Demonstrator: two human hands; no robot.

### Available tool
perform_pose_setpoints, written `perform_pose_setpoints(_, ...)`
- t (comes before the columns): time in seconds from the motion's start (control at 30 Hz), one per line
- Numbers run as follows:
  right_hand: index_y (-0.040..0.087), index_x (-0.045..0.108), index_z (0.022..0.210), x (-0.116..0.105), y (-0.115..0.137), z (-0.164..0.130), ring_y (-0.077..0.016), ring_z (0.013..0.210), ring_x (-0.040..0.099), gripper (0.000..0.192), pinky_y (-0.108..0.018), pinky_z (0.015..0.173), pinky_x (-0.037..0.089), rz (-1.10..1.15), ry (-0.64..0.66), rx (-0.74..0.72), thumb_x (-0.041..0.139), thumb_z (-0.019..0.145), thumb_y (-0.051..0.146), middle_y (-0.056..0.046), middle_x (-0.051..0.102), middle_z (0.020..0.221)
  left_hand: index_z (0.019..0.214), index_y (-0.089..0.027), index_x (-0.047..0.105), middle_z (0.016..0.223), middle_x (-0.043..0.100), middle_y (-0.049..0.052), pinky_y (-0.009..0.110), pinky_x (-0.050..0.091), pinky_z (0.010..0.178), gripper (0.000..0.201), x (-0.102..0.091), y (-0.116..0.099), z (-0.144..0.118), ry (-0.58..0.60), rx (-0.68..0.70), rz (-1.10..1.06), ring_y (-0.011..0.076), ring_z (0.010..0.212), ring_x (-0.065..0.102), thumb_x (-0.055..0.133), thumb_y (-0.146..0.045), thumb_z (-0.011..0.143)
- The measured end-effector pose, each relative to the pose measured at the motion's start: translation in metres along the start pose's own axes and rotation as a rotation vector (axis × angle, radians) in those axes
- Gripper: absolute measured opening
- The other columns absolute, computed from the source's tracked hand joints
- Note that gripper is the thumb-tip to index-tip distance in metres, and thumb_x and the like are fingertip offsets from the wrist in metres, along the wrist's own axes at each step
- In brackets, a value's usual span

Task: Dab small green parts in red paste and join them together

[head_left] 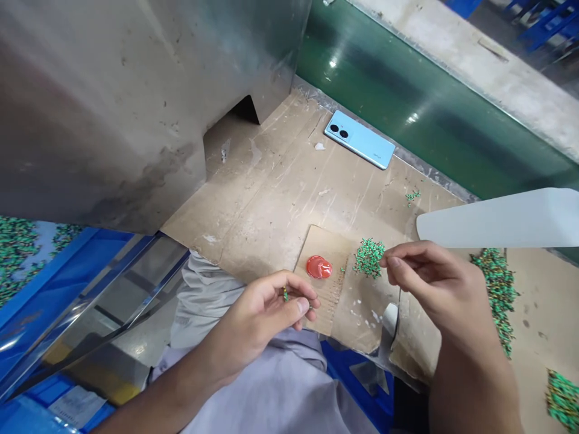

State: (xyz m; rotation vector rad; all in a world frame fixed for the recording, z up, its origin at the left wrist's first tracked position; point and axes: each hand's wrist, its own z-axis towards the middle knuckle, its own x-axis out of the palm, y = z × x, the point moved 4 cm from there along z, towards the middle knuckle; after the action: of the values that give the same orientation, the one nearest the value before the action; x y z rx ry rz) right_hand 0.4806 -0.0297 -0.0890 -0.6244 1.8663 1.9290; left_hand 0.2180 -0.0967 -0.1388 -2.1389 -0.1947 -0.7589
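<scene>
A cardboard-covered table (280, 181) carries a blue phone (359, 139) at its far edge. Near its front edge, the right hand (434, 283) pinches closed beside a green parts pile (368, 257); the left hand (266, 313) grips one green part (286, 295).

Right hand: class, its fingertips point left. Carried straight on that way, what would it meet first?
Most likely the small pile of green pieces on the cardboard, just beyond the right hand; then the red disc. The hand's height above the pile is unclear.

L hand (266, 310): near-centre, fingers curled, thumb-index pinch | R hand (434, 280): right, fingertips pinched, forearm near edge
</scene>
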Motion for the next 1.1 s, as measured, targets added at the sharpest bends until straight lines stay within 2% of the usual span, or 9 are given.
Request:
perform_pose_setpoints(0.07, 0.023, 0.075, 0.084, 0.002, 0.005, 0.002, -0.0133, 0.053, 0.062, 0.01, -0.023, 0.047, 0.052, -0.016, 0.003, -0.057, 0.081, 0.09, 0.029, 0.0, 0.071, 0.068, 0.103, -0.018, 0.074, 0.092, 0.07, 0.004, 0.025, 0.048, 0.072, 0.009, 0.002, 0.0, 0.001, -0.02, 0.019, 0.02, 0.0147, 0.085, 0.063, 0.069, -0.025, 0.101)
perform_pose_setpoints(0.13, 0.024, 0.074, 0.089, 0.01, 0.011, -0.001, -0.0149, 0.063, 0.068, 0.006, -0.024, 0.055, 0.057, 0.06, 0.049, -0.194, 0.078, 0.092, 0.019, -0.001, 0.073, 0.075, 0.102, -0.018, 0.074, 0.094, 0.071, 0.004, 0.024, 0.046, 0.067, 0.011, 0.004, 0.001, 0.003, -0.038, 0.014, 0.053, 0.0132, 0.079, 0.062, 0.07, -0.027, 0.101)
perform_pose_setpoints(0.27, 0.021, 0.075, 0.105, 0.038, 0.026, -0.02, -0.0184, 0.087, 0.074, 0.02, -0.031, 0.075, 0.063, 0.186, 0.284, -0.567, 0.068, 0.095, 0.005, -0.005, 0.073, 0.095, 0.107, -0.017, 0.077, 0.094, 0.075, 0.006, 0.022, 0.042, 0.059, 0.019, 0.013, 0.006, 0.007, 0.014, -0.041, 0.015, 0.0102, 0.068, 0.057, 0.075, -0.034, 0.099)
perform_pose_setpoints(0.37, 0.017, 0.077, 0.109, 0.052, 0.028, -0.031, -0.0168, 0.085, 0.07, 0.021, -0.03, 0.069, 0.06, 0.138, 0.328, -0.674, 0.062, 0.1, 0.005, -0.006, 0.065, 0.097, 0.108, -0.016, 0.08, 0.083, 0.072, 0.004, 0.02, 0.042, 0.057, 0.018, 0.018, 0.008, 0.01, 0.033, -0.049, -0.009, 0.01, 0.067, 0.058, 0.078, -0.03, 0.096)
perform_pose_setpoints(0.47, 0.017, 0.076, 0.108, 0.059, 0.026, -0.035, -0.0153, 0.08, 0.066, 0.019, -0.028, 0.064, 0.057, 0.113, 0.317, -0.718, 0.061, 0.102, 0.008, -0.005, 0.06, 0.094, 0.102, -0.016, 0.081, 0.07, 0.065, -0.001, 0.019, 0.041, 0.055, 0.012, 0.019, 0.008, 0.012, 0.027, -0.059, 0.018, 0.0082, 0.061, 0.054, 0.079, -0.025, 0.093)
perform_pose_setpoints(0.63, 0.016, 0.072, 0.114, 0.065, 0.026, -0.036, -0.0156, 0.078, 0.068, 0.018, -0.028, 0.064, 0.06, 0.151, 0.285, -0.762, 0.063, 0.101, 0.007, -0.007, 0.068, 0.095, 0.092, -0.017, 0.077, 0.066, 0.064, -0.002, 0.018, 0.041, 0.052, 0.011, 0.017, 0.005, 0.011, 0.007, -0.05, 0.046, 0.0083, 0.057, 0.053, 0.082, -0.026, 0.089)
perform_pose_setpoints(0.87, 0.017, 0.069, 0.11, 0.069, 0.029, -0.036, -0.0161, 0.076, 0.073, 0.016, -0.027, 0.065, 0.062, 0.261, 0.282, -0.64, 0.065, 0.099, 0.006, -0.006, 0.073, 0.089, 0.08, -0.017, 0.075, 0.062, 0.067, -0.003, 0.017, 0.041, 0.051, 0.02, 0.014, 0.0, 0.008, -0.05, -0.038, 0.08, 0.0072, 0.053, 0.052, 0.094, -0.021, 0.077)
perform_pose_setpoints(1.1, 0.019, 0.068, 0.111, 0.071, 0.028, -0.036, -0.0179, 0.075, 0.071, 0.021, -0.029, 0.064, 0.062, 0.26, 0.257, -0.61, 0.066, 0.097, 0.005, -0.006, 0.072, 0.086, 0.081, -0.017, 0.078, 0.063, 0.069, -0.003, 0.014, 0.043, 0.051, 0.016, 0.013, 0.0, 0.01, -0.069, -0.014, 0.106, 0.0062, 0.053, 0.054, 0.094, -0.018, 0.077)
